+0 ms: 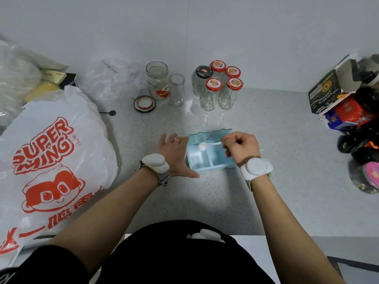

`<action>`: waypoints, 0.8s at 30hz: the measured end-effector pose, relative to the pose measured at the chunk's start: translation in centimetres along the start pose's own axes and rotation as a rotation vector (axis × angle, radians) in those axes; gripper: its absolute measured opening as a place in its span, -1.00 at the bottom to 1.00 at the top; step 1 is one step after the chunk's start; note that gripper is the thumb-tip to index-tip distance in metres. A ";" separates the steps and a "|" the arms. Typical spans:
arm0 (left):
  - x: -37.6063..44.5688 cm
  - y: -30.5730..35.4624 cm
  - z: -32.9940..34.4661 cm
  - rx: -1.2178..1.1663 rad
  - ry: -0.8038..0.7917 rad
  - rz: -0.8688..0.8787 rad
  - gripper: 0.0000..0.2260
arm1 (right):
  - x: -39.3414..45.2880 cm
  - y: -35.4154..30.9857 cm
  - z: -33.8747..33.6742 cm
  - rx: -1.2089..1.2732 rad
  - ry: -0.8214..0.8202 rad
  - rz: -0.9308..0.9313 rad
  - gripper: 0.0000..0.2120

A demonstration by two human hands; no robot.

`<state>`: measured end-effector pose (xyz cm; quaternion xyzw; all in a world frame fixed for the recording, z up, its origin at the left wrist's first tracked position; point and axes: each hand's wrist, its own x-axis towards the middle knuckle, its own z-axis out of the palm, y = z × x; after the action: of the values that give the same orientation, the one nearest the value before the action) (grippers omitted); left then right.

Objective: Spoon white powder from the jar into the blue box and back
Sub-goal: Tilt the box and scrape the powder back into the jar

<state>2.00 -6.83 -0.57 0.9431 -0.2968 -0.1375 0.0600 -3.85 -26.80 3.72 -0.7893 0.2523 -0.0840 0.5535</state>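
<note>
Right hand (pixel 241 149) grip pinching white spoon (pixel 207 145), bowl over blue box (pixel 207 158), left hand (pixel 174 154) released, flat beside box

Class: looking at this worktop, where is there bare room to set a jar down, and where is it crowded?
Free: the grey counter between the blue box and the cartons at right, and the strip in front of the box. Crowded: the back row of jars, the plastic bag at left, and around the box, where both hands work.
</note>
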 end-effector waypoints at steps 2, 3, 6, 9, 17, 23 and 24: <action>0.6 0.2 -0.2 0.019 -0.029 -0.015 0.14 | 0.1 0.6 -0.4 -0.011 0.005 0.024 -0.88; 0.8 0.3 -0.3 0.012 -0.037 -0.022 0.11 | 0.2 0.9 -0.4 -0.034 0.002 0.034 -0.87; 1.7 0.5 -0.8 -0.025 -0.042 -0.022 -0.02 | 0.5 1.8 -0.4 -0.090 -0.011 0.046 -0.86; 2.0 0.6 -1.0 -0.100 0.050 0.031 -0.06 | 0.5 2.2 -0.3 -0.117 -0.009 0.041 -0.84; 2.6 0.6 -1.1 -0.518 0.230 0.079 -0.15 | 0.5 -0.2 -0.8 0.007 0.092 -0.058 -0.87; 2.8 0.6 -1.6 -0.686 0.361 0.060 -0.11 | 0.5 -2.4 -1.0 0.041 0.136 -0.161 -0.86; 2.8 0.5 -1.8 -0.704 0.383 0.052 -0.11 | 0.5 -2.5 -0.9 0.026 0.138 -0.177 -0.87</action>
<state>4.49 -8.83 0.62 0.8657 -0.2386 -0.0512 0.4370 -3.00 -27.15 6.25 -0.7936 0.2181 -0.1901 0.5353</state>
